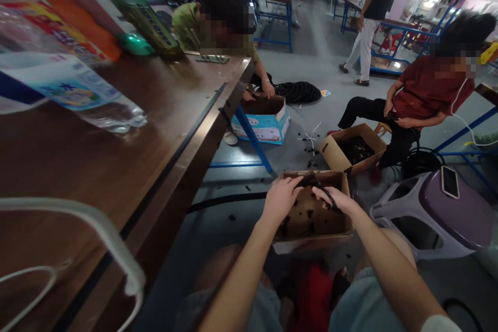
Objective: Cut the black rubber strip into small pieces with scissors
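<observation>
My left hand [283, 195] is closed around a black hose [233, 198] that runs in from the left, with its end over an open cardboard box [344, 228]. Closed on dark-handled scissors [327, 195], my right hand [334, 198] is just to the right of my left hand. The scissors' blades point up and left toward the hose end; whether they touch it is too blurred to tell. Small black pieces [310, 213] lie inside the box below both hands.
A brown table [167, 129] with bottles fills the left side. A purple stool [459, 212] carrying a phone [450, 181] stands at the right. Two seated people work beyond, near a blue-white box [260, 129] and another cardboard box [358, 166]. Another person stands farther back.
</observation>
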A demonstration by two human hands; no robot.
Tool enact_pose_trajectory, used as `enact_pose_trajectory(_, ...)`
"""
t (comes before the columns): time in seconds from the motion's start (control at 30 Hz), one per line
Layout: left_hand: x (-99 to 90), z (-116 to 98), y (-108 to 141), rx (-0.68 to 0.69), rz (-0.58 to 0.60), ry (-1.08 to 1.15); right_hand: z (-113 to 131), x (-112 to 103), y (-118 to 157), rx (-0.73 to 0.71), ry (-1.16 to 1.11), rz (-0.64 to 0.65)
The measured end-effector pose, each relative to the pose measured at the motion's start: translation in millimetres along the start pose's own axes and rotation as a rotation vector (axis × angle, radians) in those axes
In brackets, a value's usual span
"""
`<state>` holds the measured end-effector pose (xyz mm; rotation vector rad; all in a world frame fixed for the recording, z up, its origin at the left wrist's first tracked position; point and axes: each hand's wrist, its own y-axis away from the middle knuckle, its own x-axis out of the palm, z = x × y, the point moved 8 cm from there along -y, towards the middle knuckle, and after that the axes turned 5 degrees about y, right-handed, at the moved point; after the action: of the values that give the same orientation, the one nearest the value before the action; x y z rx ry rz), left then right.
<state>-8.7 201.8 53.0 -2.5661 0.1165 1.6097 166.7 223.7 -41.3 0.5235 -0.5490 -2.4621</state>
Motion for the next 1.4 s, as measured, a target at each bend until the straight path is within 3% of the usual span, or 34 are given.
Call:
enact_pose_trajectory(0.2,-8.2,1.2,0.7,-0.119,-0.046,0.197,20.1,-20.1,13.5,-0.014,0.003,-0.111)
enact_pose_trajectory(0.3,-10.4,7.7,0.3,-0.193,-0.067,0.243,34.7,-40.4,25.2,-0.041,-0.042,-0.240)
enact_pose_trajectory(0.43,-13.5,5.8,0.1,-0.161,-0.081,0.261,43.0,-65.0,39.0,-0.054,-0.024,-0.360)
enact_pose_trajectory(0.53,-10.2,1.7,0.5,-0.140,-0.049,0.274,42.3,-61.3,40.4,-0.050,0.113,-0.279)
enact_pose_trajectory(0.7,-3.2,-2.0,0.9,-0.189,0.015,0.286,48.1,-36.4,37.6,-0.157,0.324,-0.125)
enact_pose_trajectory(0.87,-6.2,-10.2,1.9,-0.111,0.024,0.338,52.7,-43.0,35.7,-0.207,0.624,-0.252)
enact_pose_trajectory(1.07,-5.2,-4.0,-0.1,-0.041,-0.017,0.357,58.8,-47.9,39.3,-0.246,0.714,-0.289)
enact_pose_trajectory(1.4,-8.3,-1.4,0.3,-0.024,-0.042,0.142,64.9,-55.6,52.4,-0.083,0.932,-0.344)
